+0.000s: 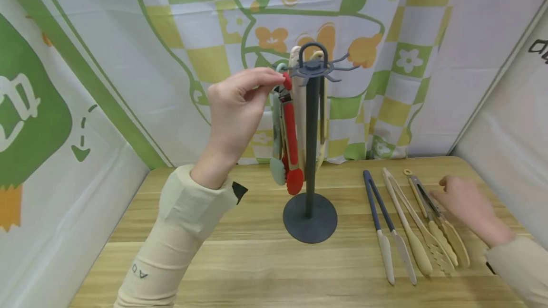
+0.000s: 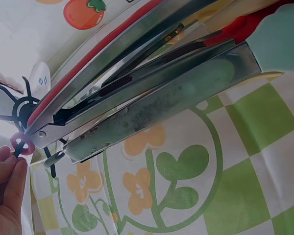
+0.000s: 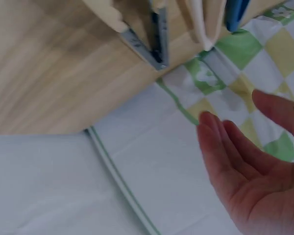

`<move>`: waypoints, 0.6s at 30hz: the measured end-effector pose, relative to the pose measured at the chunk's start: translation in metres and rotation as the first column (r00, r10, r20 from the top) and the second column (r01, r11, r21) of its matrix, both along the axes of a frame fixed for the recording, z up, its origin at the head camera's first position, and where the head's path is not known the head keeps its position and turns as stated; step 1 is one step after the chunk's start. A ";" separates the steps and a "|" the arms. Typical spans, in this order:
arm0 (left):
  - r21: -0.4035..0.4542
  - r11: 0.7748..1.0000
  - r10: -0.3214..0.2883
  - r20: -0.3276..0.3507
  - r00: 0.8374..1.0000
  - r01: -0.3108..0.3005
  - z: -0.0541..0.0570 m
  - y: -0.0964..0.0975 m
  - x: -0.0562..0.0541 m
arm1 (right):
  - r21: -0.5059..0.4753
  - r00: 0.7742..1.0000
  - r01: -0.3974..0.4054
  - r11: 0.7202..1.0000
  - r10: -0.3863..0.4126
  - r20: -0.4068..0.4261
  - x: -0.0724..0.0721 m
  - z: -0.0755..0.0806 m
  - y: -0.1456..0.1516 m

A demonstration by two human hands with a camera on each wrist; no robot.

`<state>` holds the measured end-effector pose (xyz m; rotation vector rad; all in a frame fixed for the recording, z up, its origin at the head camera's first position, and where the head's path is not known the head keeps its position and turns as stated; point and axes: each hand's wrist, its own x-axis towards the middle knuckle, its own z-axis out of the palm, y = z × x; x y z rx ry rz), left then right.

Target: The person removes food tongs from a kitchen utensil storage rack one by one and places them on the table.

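My left hand (image 1: 239,108) is raised beside a dark grey stand (image 1: 311,146) and pinches the ring end of red tongs (image 1: 292,132). In the left wrist view, the red ring (image 2: 22,143) encircles a hook tip, with thumb and finger right at it. Mint-green tongs (image 1: 277,132) hang close beside the red ones. Behind the pole hang beige tongs (image 1: 295,61) and pale yellow tongs (image 1: 324,108), partly hidden. Fingers loosely bent and holding nothing, my right hand (image 1: 466,206) is over the table near yellow-and-metal tongs (image 1: 436,222).
Blue-handled tongs (image 1: 385,222) with cream tips lie on the wooden table (image 1: 239,270), next to long beige tongs (image 1: 411,227). Several bare hooks (image 1: 342,66) stick out on the stand's right. Patterned cloth (image 1: 184,27) rises behind the table, with white side walls (image 1: 509,122).
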<state>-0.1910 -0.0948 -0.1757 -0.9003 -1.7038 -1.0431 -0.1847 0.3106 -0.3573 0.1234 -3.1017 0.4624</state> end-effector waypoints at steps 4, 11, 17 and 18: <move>0.002 1.000 -0.002 0.001 1.000 0.002 0.000 0.000 0.000 | -0.018 0.982 -0.038 0.999 0.034 -0.187 -0.003 0.009 -0.013; 0.003 1.000 -0.002 0.003 1.000 0.002 0.000 0.000 0.000 | -0.080 0.925 -0.063 0.995 0.028 -0.379 -0.005 0.027 -0.032; 0.007 1.000 0.006 0.005 1.000 -0.006 0.000 0.000 0.000 | -0.140 0.894 -0.083 0.987 0.012 -0.448 -0.006 0.046 -0.049; 0.006 1.000 0.004 0.006 1.000 -0.004 0.000 0.000 0.000 | -0.150 0.888 -0.088 0.985 0.009 -0.461 -0.006 0.049 -0.051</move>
